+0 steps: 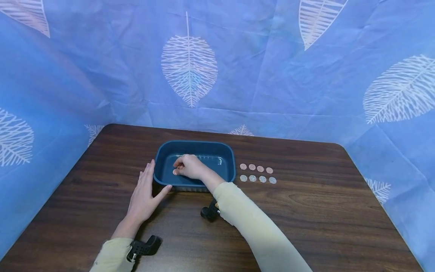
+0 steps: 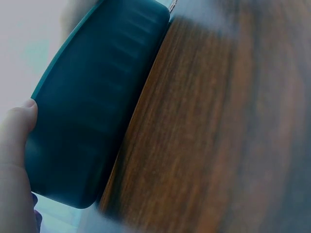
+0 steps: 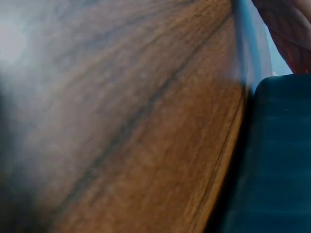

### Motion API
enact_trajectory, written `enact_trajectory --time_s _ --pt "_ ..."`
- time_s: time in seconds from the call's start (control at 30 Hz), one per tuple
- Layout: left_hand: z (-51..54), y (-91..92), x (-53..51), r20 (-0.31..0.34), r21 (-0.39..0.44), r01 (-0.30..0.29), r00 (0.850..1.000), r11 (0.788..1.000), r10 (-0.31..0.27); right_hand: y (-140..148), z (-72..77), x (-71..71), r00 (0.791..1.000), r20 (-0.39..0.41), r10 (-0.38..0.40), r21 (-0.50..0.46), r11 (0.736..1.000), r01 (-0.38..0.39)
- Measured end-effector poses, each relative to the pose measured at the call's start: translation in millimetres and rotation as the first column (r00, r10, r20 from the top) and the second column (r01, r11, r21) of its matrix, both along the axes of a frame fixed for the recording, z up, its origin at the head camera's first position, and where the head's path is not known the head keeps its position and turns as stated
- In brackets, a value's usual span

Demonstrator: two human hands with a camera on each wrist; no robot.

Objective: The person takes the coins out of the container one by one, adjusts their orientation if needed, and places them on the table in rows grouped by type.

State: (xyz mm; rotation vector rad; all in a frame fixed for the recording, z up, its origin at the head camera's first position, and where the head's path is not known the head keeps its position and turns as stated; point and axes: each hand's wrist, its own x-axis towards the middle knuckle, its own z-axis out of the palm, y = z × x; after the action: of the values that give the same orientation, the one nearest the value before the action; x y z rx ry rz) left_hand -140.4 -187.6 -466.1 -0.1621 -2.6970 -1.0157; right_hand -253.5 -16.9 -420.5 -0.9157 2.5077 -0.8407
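A dark teal plastic basin (image 1: 221,181) sits on the wooden table. My left hand (image 1: 144,198) is at its front left corner, fingers stretched along the left side and thumb by the front wall. In the left wrist view, the thumb (image 2: 19,121) touches the outside of the basin (image 2: 92,97) near its rim. My right hand (image 1: 191,167) reaches over the front rim into the basin, fingers bent and thumb near the index finger, low over the bottom. Whether a small thing lies between those fingertips cannot be made out. The right wrist view shows the basin's ribbed wall (image 3: 277,155).
Right of the basin lie several coins in two rows: coppery ones (image 1: 252,167) behind, silvery ones (image 1: 252,178) in front. A blue cloth with white leaf prints (image 1: 238,75) hangs behind and beside the table (image 1: 323,204).
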Motion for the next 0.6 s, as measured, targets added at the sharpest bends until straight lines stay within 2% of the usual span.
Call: enact_trajectory --time_s 0.33,0.6 --pt "-1.9 0.4 -0.5 -0.016 -0.001 -0.003 1.000 1.000 0.003 -0.7 0.4 1.4 0.999 -0.027 0.032 0.032 0.999 -0.031" --pt "-1.4 0.3 0.0 -0.020 0.005 0.007 1.000 1.000 -0.007 -1.3 -0.4 -0.2 1.000 -0.018 0.025 0.071 0.997 -0.024"
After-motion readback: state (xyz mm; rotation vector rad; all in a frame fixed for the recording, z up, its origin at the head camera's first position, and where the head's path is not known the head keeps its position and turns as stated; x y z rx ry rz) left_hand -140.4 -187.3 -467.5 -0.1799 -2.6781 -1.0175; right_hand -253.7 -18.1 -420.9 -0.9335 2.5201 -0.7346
